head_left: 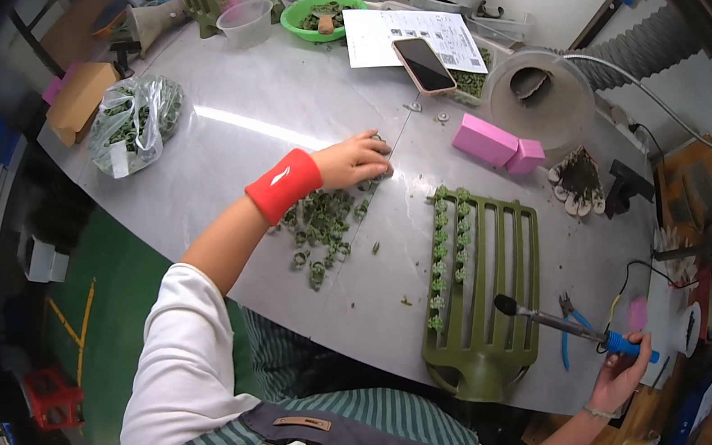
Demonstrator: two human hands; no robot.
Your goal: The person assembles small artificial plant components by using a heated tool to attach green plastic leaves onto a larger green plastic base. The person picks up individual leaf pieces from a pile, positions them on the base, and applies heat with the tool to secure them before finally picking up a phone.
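My left hand [354, 160], with a red wristband [284, 187], reaches over the table. Its fingers are stretched out and apart, with their tips at small green plant pieces. Below it lies a loose pile of small green artificial succulents [325, 223]. My right hand [619, 378] is closed around the blue handle of a soldering iron [562, 324], whose thick dark tip points left. That tip hovers above an olive-green slotted plastic frame [470, 380], shaped like a cactus. Small pale green rosettes [439, 261] line its two left ribs.
Blue-handled pliers [568, 330] lie right of the frame. Farther back are pink blocks [486, 141], a dirty glove [577, 183], a phone [423, 65] on a printed sheet [373, 38] and a green basin [289, 17]. A plastic bag of greenery [138, 124] sits at left.
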